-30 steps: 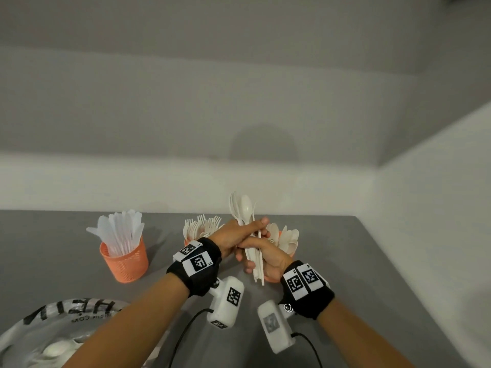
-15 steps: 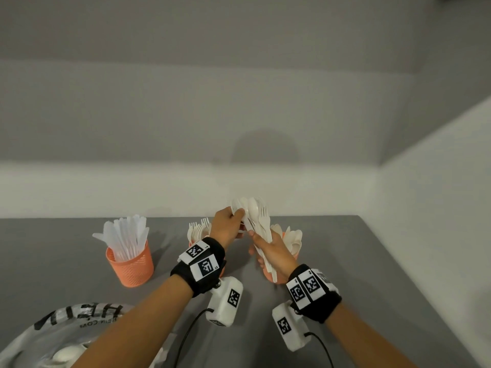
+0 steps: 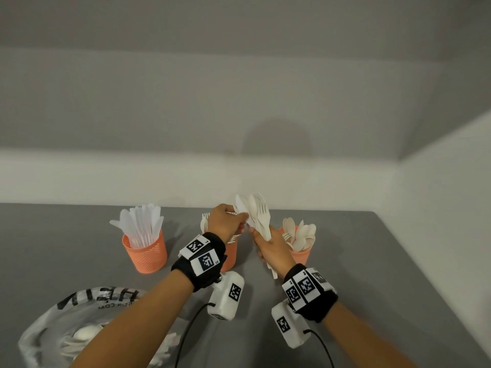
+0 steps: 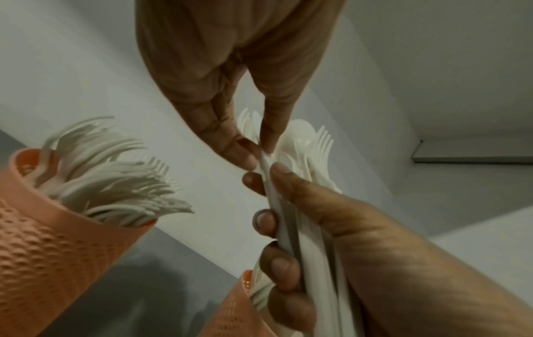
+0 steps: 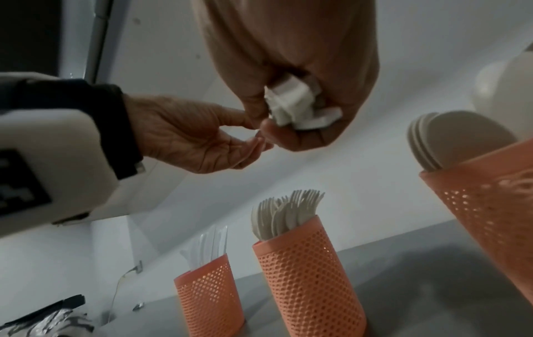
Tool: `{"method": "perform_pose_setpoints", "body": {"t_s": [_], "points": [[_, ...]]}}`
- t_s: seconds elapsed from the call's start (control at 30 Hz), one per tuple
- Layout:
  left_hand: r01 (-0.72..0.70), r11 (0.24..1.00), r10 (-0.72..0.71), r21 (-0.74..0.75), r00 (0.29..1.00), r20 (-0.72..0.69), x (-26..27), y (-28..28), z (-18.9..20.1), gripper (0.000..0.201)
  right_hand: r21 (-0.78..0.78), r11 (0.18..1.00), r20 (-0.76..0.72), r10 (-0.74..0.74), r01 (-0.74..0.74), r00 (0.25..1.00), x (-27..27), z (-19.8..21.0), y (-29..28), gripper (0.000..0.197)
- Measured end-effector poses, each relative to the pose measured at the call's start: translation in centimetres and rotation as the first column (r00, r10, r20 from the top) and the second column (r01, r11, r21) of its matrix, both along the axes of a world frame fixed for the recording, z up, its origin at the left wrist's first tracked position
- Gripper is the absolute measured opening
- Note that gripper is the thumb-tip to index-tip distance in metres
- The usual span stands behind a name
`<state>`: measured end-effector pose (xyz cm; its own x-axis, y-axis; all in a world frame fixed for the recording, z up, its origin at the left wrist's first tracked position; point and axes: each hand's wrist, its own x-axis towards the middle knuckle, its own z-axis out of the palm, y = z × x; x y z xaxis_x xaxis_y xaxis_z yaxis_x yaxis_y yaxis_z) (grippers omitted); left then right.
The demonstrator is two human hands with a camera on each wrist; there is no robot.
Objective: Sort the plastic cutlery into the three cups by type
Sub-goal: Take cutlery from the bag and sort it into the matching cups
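Observation:
My right hand (image 3: pixel 261 241) grips a bundle of white plastic cutlery (image 3: pixel 256 217) by the handles, with fork and spoon heads pointing up. The handle ends (image 5: pixel 297 109) stick out below its fist. My left hand (image 3: pixel 242 221) pinches one piece (image 4: pixel 264 159) near the top of the bundle between thumb and fingers; its type is unclear. Three orange mesh cups stand behind the hands: the knife cup (image 3: pixel 144 252) at the left, the fork cup (image 3: pixel 229 257) partly hidden by my left wrist, and the spoon cup (image 3: pixel 301 252) at the right.
A crumpled plastic bag (image 3: pixel 79 322) with more white cutlery lies at the front left of the grey table (image 3: pixel 385 261). White walls close off the back and the right side. Cables run from both wrist cameras.
Both hands have carried the bundle away from me to just above the cups. My left hand went from the handles up to the heads and now pinches one piece.

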<state>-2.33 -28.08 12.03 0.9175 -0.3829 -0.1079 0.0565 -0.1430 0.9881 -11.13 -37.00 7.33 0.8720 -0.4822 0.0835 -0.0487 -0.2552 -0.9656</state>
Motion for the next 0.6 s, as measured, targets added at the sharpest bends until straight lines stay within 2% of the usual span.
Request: {"method": "perform_pose_setpoints", "body": {"t_s": [0.13, 0.2, 0.3, 0.47, 0.6], "points": [[-0.01, 0.998, 0.01, -0.068, 1.0, -0.009, 0.6, 0.9, -0.5, 0.039, 0.182, 0.978, 0.008, -0.106, 0.103, 0.994, 0.8, -0.7, 0.7, 0.02], [-0.021, 0.995, 0.027, -0.098, 0.998, 0.063, 0.7, 1.8, -0.6, 0.039, 0.285, 0.944, -0.018, -0.171, 0.169, 0.985, 1.3, -0.9, 0.5, 0.021], [-0.043, 0.992, 0.071, -0.117, 0.968, 0.242, 1.7, 4.1, 0.0, 0.035, 0.321, 0.926, -0.04, -0.194, 0.197, 0.98, 1.7, -1.0, 0.2, 0.02], [-0.256, 0.96, 0.278, -0.117, 0.802, 0.528, 6.2, 9.3, 3.1, 0.025, 0.347, 0.931, -0.025, -0.11, 0.112, 0.994, 1.8, -0.2, 0.6, 0.025], [-0.485, 0.875, 0.35, -0.011, 0.616, 0.705, 9.9, 13.5, 4.4, 0.022, 0.388, 0.921, -0.028, -0.014, 0.024, 0.999, 2.6, 0.2, 1.1, 0.013]]}}
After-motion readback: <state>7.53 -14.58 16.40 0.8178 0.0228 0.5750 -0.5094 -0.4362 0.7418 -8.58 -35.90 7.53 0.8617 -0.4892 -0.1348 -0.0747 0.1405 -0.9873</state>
